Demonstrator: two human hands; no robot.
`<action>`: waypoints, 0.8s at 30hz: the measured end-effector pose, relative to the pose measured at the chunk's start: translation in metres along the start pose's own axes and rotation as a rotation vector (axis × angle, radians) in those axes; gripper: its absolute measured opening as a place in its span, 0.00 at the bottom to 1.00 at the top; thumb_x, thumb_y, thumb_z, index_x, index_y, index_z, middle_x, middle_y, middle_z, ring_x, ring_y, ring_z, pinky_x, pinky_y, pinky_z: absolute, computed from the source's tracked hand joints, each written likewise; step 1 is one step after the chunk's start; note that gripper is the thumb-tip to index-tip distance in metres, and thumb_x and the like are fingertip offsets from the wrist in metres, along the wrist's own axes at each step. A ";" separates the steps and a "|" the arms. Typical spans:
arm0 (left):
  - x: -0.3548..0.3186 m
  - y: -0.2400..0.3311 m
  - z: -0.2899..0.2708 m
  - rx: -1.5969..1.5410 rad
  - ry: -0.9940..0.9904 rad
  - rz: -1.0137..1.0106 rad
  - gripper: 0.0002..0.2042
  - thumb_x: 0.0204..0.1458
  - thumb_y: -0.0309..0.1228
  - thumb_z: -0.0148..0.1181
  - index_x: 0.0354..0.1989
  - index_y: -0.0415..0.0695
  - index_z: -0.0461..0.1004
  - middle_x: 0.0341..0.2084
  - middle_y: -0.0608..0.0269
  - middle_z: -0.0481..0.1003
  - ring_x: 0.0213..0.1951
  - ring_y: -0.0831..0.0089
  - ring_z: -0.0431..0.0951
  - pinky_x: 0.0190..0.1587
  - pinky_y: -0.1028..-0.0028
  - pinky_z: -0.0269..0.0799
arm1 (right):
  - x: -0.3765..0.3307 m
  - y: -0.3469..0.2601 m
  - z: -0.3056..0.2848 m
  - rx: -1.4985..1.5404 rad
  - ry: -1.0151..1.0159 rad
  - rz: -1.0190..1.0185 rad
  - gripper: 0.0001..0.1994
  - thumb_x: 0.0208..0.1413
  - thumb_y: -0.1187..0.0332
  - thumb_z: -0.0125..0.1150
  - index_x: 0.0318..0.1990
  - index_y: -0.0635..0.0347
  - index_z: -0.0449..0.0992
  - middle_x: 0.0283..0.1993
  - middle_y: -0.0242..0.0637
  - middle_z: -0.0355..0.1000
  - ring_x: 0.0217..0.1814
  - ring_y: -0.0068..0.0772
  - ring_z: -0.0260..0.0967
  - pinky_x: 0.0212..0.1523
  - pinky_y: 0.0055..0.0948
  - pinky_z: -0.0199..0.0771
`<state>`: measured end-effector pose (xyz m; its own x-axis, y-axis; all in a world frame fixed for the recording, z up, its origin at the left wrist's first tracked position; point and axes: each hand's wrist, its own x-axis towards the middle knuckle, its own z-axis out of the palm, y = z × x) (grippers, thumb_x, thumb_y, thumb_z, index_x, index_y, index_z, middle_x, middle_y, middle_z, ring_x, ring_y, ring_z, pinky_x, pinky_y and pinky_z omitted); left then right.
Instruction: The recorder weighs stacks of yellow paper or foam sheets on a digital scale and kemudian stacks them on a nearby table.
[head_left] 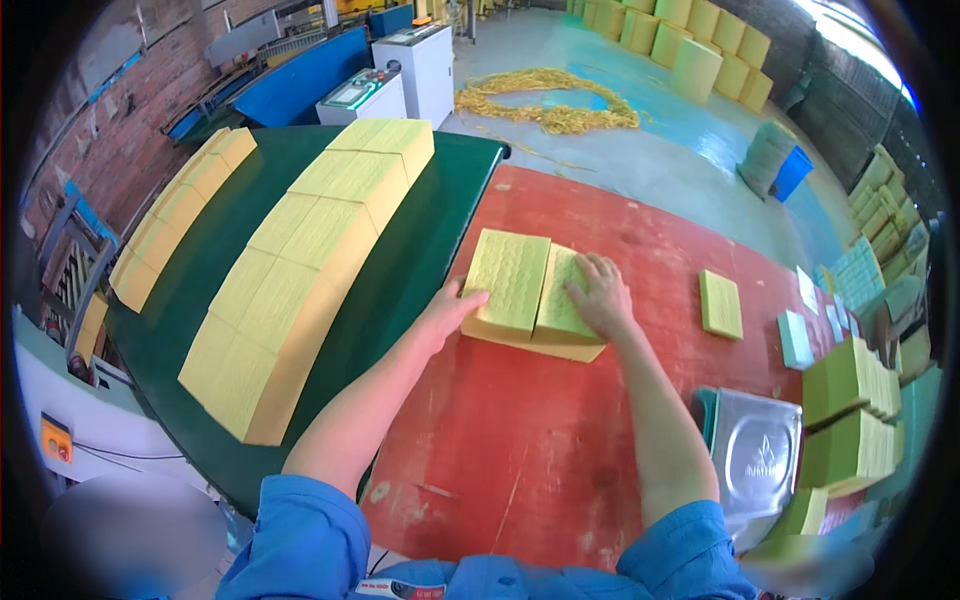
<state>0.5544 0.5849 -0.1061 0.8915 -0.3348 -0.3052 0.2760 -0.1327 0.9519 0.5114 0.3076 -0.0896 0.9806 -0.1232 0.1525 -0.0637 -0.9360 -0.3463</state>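
A thick stack of yellow-green foam sheets (512,282) lies on the red table (520,460), split into two leaning halves. My left hand (447,312) presses flat against the stack's left side with fingers together. The top of the right half is under my right hand (600,295), fingers spread over it. Neither hand grips anything. To the left, long rows of the same yellow foam blocks (300,260) rest on a dark green conveyor belt (400,270).
A single foam pad (720,303) lies on the red table to the right. Stacks of green pads (850,410) and a metal tray (755,455) stand at the right edge. Foam scraps (548,100), control cabinets (415,65) and stacked foam blocks (690,40) fill the floor behind.
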 end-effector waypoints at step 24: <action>-0.339 -0.030 0.132 0.819 0.441 0.619 0.31 0.54 0.37 0.60 0.67 0.42 0.60 0.65 0.43 0.60 0.67 0.50 0.57 0.68 0.54 0.52 | -0.423 -0.054 -0.106 0.067 -0.051 -0.486 0.36 0.45 0.54 0.68 0.64 0.54 0.66 0.71 0.43 0.56 0.75 0.52 0.46 0.69 0.62 0.46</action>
<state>0.1968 0.5795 -0.0349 0.8876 -0.2171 0.4063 -0.4347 -0.6866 0.5827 0.0806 0.3751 -0.0368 0.9018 0.3405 0.2661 0.4139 -0.8575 -0.3056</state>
